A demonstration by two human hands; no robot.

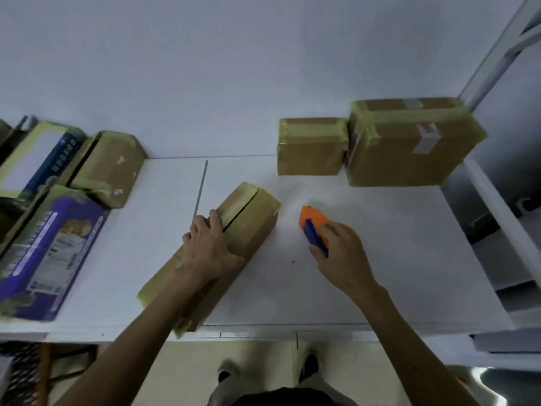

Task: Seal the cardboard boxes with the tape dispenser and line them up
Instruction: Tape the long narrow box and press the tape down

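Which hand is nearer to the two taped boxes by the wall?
Right. The right hand, holding the orange tape dispenser, is just below the taped boxes; the left hand rests on the long box, farther left.

This looks like a small packing or mail-order workspace. A plain white table (380, 273) stands against a bare white wall (205, 68). 2 taped cardboard parcels (380, 148) sit side by side in the upper right of the frame, more boxes (58, 200) crowd the left edge, and white metal shelving (503, 48) rises at the far right.
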